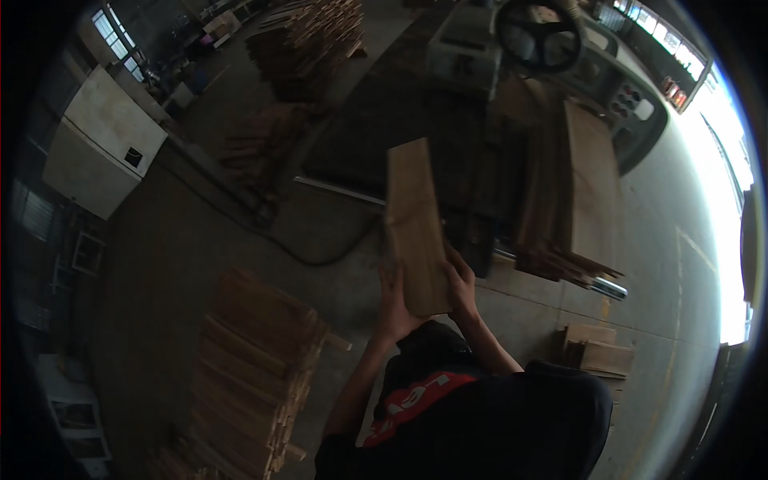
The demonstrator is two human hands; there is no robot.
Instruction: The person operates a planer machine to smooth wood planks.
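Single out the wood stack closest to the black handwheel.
The stack right of the board held between the left hand and right hand, just below the black handwheel; the other stacks lie farther from it.

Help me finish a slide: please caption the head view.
Left hand and right hand hold a wooden board in front of a machine, planks stacked at lower left.

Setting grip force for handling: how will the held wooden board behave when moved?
Board is probably stiff: held near one end, it shows no clear sag. Likely far-end heavy, since most length extends beyond left hand and right hand. Flat face suggests little tendency to roll.
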